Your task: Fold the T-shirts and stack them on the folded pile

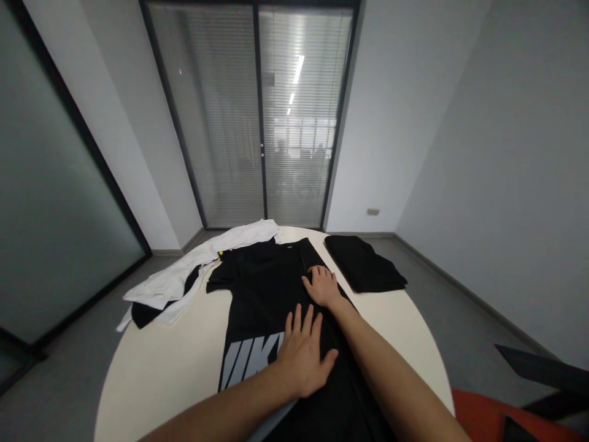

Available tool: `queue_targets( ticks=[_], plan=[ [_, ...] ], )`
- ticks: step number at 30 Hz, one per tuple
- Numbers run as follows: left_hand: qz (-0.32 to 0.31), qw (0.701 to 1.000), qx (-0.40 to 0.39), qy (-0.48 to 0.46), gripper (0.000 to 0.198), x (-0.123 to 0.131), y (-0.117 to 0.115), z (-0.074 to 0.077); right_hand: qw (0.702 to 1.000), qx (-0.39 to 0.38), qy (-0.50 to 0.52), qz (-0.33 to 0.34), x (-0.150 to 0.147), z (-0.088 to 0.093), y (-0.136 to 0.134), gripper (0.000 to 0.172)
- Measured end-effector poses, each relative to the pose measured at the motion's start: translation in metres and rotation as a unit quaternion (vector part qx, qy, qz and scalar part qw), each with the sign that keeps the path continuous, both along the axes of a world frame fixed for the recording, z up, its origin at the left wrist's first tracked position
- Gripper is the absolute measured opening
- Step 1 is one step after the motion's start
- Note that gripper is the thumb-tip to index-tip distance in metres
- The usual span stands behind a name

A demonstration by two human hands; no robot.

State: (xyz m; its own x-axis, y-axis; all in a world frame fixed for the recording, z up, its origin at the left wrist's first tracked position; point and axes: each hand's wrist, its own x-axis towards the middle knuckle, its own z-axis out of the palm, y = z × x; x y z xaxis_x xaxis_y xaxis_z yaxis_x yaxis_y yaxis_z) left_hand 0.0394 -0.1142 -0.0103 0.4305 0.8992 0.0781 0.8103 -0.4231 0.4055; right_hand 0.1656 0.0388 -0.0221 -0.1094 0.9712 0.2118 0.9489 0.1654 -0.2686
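A black T-shirt [264, 276] with large pale lettering lies spread on the white round table [161, 356]. Its right side appears folded inward over the body. My left hand [304, 356] rests flat on the shirt at the lettering's right end, fingers spread, hiding some of the print. Farther up and to the right, my right hand [322, 285] lies on the folded part, its fingers stretched out and touching the cloth. Neither hand grips anything. The shirt's lower end is partly covered by my arms and runs out of view at the bottom.
White and black garments [184, 273] lie heaped along the table's left rim. A folded black garment [363, 264] sits at the back right. A red chair [483, 417] stands at the lower right beside the table. Beyond is a glass partition [299, 184] with blinds.
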Motion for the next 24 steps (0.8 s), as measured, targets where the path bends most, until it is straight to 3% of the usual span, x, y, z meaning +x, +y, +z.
queue_targets(
  ticks=[4,7,10,12,15,17,20,22,24],
  plan=[
    [0.021,0.999,0.046,-0.007,0.060,-0.025,0.027,0.007,0.997,0.064,0.029,-0.018,-0.008,-0.007,-0.007,0.034],
    [0.141,0.982,0.121,0.042,0.055,-0.062,0.060,0.005,0.997,0.059,0.039,-0.011,-0.004,-0.009,-0.007,0.033],
    [0.277,0.940,0.187,0.067,0.050,-0.107,0.091,0.000,0.998,0.045,0.038,-0.007,0.001,-0.012,-0.005,0.033],
    [0.351,0.913,0.200,0.051,0.048,-0.137,0.104,-0.003,0.999,0.034,0.036,-0.004,0.003,-0.014,-0.004,0.036],
    [0.411,0.894,0.176,0.018,0.048,-0.171,0.113,-0.006,0.999,0.021,0.029,-0.004,0.006,-0.015,-0.004,0.044],
    [0.424,0.891,0.160,0.012,0.049,-0.184,0.116,-0.007,1.000,0.016,0.021,-0.009,0.009,-0.014,-0.005,0.048],
    [0.395,0.907,0.143,-0.004,0.051,-0.191,0.119,-0.010,1.000,0.007,0.011,-0.010,0.017,-0.012,-0.006,0.052],
    [0.393,0.907,0.130,-0.080,0.048,-0.194,0.122,-0.011,1.000,0.000,0.005,-0.008,0.022,-0.012,-0.006,0.054],
    [0.415,0.883,0.120,-0.182,0.038,-0.198,0.127,-0.010,1.000,-0.004,-0.002,-0.004,0.026,-0.011,-0.006,0.054]
  ],
)
